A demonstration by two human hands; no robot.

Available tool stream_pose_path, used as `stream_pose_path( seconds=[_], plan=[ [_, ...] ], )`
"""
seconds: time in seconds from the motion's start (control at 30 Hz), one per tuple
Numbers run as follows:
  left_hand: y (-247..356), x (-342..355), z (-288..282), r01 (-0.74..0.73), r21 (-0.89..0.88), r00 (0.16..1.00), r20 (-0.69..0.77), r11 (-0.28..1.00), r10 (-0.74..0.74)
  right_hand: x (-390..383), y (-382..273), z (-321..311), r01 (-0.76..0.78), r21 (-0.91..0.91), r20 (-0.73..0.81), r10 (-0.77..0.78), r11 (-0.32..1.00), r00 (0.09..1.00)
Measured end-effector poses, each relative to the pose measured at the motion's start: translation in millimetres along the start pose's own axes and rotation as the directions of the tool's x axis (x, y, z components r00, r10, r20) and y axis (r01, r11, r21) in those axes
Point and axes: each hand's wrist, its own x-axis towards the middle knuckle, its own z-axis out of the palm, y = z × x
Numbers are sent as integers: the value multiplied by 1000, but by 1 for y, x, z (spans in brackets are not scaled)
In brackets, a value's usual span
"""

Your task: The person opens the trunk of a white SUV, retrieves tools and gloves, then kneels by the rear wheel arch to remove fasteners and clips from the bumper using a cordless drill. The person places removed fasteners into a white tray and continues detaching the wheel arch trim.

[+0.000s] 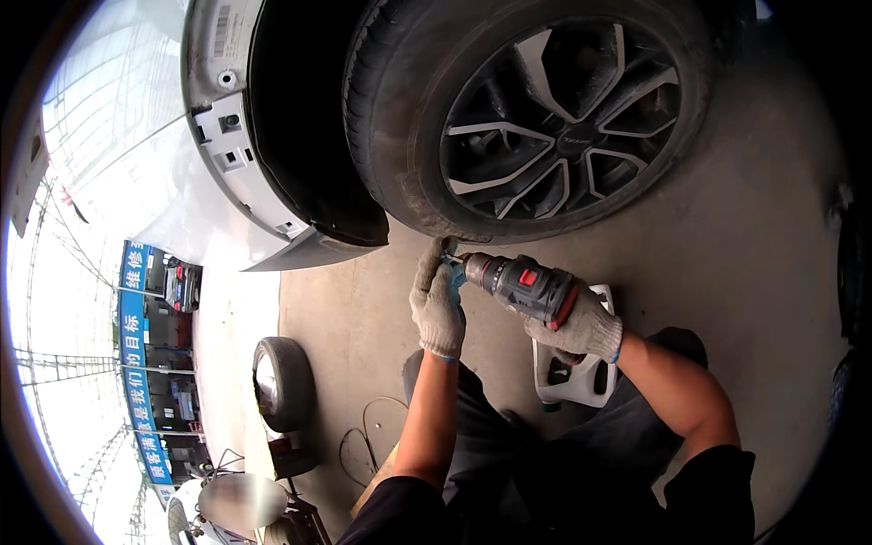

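A grey-and-black cordless drill (522, 283) with red parts is in my right hand (589, 329), its gloved fingers wrapped round the grip. The drill lies nearly level, its chuck pointing left. My left hand (438, 307), in a pale knit glove with blue at the palm side, is closed at the front of the chuck. Its thumb and forefinger meet by the thin bit; what they pinch is too small to make out. Just beyond both hands is the car's tyre (400, 173), on a dark wheel (574, 136) with silver-edged spokes.
A white plastic piece (581, 386) with openings sits under the drill, near my knees. The white car body (218, 136) and black wheel-arch liner (368, 222) are at the upper left. A loose tyre (295, 381) stands at left, near a thin hose (363, 436) on the floor.
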Motion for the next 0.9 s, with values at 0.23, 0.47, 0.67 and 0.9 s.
stream_pose_path(
  seconds=[0.23, 0.47, 0.67, 0.9],
  plan=[
    [27, -6, 35, -49, 19, 997, -58, 999, 50, 4, -13, -13, -320, 942, 272, 326, 101, 905],
    [71, 9, 39, -321, 274, 946, 127, 907, 297, 28, -16, -6, -148, 989, 148, 172, -11, 974],
    [122, 31, 32, -486, 465, 855, 78, 740, 513, 102, -17, -19, -110, 993, 112, 31, -45, 993],
    [153, 102, -5, -250, 790, 553, -357, 559, 752, 154, -17, -11, -102, 977, 87, -85, -186, 993]
  ],
)
